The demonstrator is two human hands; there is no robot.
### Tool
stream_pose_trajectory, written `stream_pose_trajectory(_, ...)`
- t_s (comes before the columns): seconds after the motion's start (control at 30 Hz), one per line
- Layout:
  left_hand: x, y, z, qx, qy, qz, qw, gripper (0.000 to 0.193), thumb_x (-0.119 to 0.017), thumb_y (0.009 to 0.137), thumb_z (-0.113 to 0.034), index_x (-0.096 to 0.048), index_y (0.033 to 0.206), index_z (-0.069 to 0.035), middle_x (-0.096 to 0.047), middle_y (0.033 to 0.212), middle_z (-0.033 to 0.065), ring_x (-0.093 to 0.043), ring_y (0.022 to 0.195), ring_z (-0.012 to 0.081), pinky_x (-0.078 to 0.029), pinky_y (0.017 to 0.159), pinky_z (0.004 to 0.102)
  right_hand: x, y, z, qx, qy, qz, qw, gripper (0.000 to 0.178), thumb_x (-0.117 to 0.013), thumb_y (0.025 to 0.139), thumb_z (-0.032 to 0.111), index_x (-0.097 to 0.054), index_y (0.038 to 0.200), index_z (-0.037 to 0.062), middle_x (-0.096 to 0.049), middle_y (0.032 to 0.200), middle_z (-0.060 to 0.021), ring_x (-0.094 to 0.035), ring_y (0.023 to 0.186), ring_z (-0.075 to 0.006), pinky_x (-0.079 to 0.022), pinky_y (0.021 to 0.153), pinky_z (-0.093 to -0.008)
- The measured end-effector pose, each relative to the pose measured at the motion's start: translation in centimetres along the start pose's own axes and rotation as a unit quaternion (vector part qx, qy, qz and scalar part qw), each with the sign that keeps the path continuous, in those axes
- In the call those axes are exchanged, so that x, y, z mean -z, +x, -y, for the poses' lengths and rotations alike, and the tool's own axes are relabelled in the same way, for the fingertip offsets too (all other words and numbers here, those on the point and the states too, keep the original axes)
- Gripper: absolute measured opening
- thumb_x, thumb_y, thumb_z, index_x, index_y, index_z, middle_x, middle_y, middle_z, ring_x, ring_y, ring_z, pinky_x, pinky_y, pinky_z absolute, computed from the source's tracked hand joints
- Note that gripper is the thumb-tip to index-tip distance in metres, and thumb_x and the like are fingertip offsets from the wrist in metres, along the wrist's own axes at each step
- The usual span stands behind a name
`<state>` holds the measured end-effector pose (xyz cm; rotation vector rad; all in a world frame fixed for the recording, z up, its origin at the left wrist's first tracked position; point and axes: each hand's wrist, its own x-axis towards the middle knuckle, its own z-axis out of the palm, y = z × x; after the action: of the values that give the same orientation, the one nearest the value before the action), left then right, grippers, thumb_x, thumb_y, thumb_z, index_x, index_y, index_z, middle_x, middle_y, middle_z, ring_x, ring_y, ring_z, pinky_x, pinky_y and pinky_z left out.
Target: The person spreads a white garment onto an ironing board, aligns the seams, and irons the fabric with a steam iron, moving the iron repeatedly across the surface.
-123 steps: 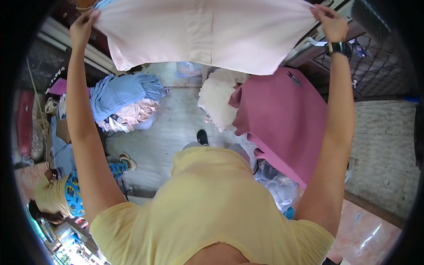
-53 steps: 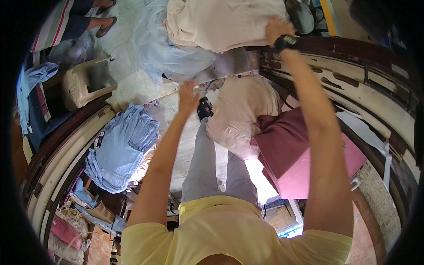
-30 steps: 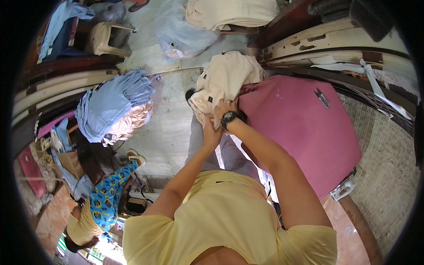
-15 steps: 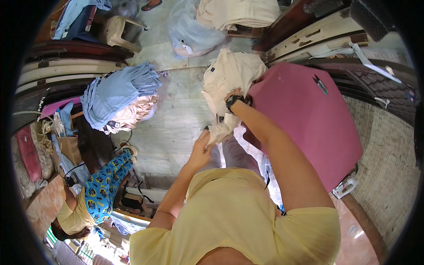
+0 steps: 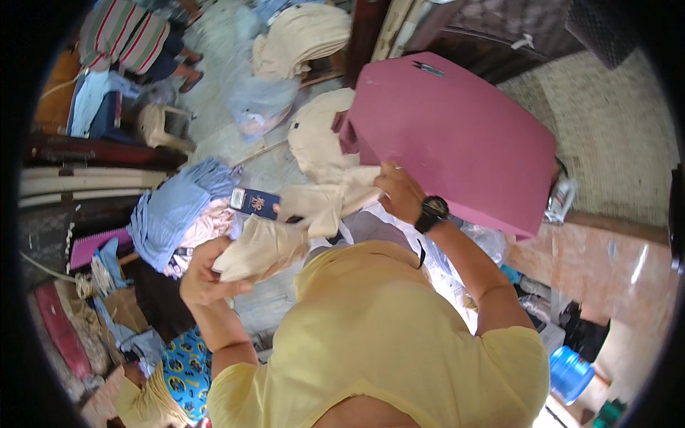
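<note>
Creased cream garment point(image 5: 325, 212), loosely bunched

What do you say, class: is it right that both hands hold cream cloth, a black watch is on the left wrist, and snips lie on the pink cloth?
No: the head view shows the black watch on the right wrist, not the left. As stated, the left hand and right hand hold cream cloth, and snips lie on the pink cloth.
</note>
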<state>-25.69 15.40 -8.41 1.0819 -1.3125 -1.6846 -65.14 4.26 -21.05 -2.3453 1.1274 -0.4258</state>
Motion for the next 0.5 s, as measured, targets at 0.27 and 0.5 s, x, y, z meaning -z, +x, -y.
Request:
stream_pose_trajectory(0.27, -2.5, 7.4, -8.4, -0.384, 0.101, -0.033, 0.917, 0.051, -0.078, 0.063, -0.03, -0.059, 0.094, 0.007, -0.061, 0.107, 0.019, -0.059, 0.096, 0.0251, -0.043, 0.085, 0.0353, 17.9, -18.9, 5.7, -0.115, 0.41, -0.297, 0.855, 0.039, -0.083, 0.068, 0.006, -0.057, 0.098, 0.0073, -0.063, 0.088, -0.0015, -0.057, 0.085, -0.011, -0.045, 0.074, -0.0267)
stream_pose_trajectory(0.5, -16.6, 26.7, -16.1, -0.25, 0.366, -0.058, 0.895, 0.048, -0.071, 0.072, -0.007, -0.059, 0.118, 0.002, -0.056, 0.128, 0.0173, -0.053, 0.118, 0.031, -0.041, 0.1, 0.0448, 35.4, -22.6, -1.8, -0.271, 0.036, -0.225, 0.935, 0.049, -0.085, 0.07, 0.022, -0.065, 0.11, 0.003, -0.067, 0.101, -0.0039, -0.062, 0.086, -0.0123, -0.051, 0.08, -0.0275)
